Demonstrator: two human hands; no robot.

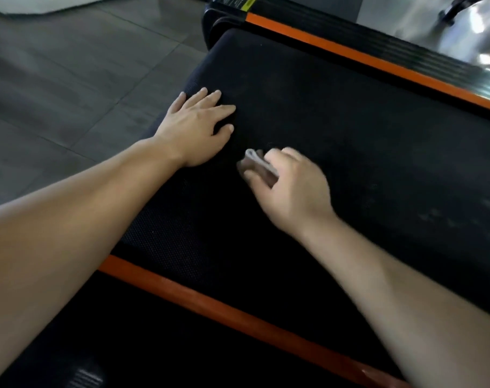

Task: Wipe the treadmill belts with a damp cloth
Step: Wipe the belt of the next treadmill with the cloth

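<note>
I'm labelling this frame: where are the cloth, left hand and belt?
cloth (255, 161): head view, pale folded edge.
left hand (195, 127): head view, back of hand.
belt (350, 121): head view, bare black surface.

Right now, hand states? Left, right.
Left hand: open, flat on the treadmill belt.
Right hand: gripping the folded cloth against the belt.

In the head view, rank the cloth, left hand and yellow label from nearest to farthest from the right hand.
1. cloth, gripped by the right hand
2. left hand, leftward, on the belt
3. yellow label, at the top edge
</note>
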